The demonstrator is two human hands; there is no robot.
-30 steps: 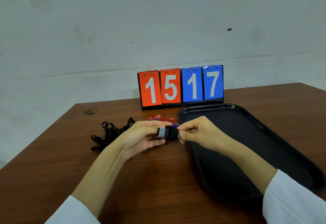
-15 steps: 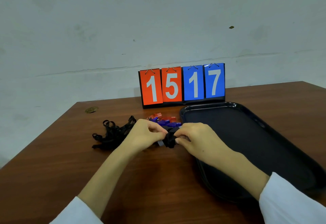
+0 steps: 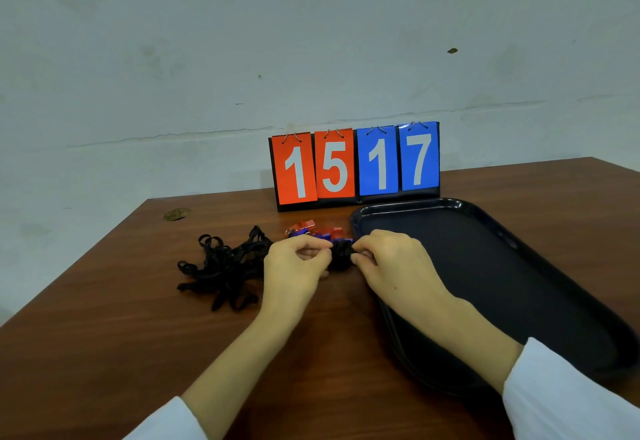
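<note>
We start at the left of the table, where a small brass-coloured disc lies near the far edge. Next comes a loose heap of black straps, tangled and lying flat on the wood, just left of our left grip. This grip is curled, with its thumb and fingertips pinching the left side of a small black bundle. We cannot tell whether anything else sits inside the curl. The bundle is caught between both grips, low over the table and just beside the far-left corner of the tray. We cannot tell whether it touches the wood. Just behind it a few red and blue clips lie on the table, partly hidden by our knuckles. Farther back a scoreboard stands upright near the pale wall, with red cards reading 1 and 5 and blue cards reading 1 and 7. Our right grip is curled too, its thumb and fingertips pinching the right side of the bundle, and its wrist and forearm pass over the tray's left rim. The tray is dark and shallow and fills the right part of the table, reaching from near the scoreboard down toward us. White sleeves cover both forearms at the bottom edge.
</note>
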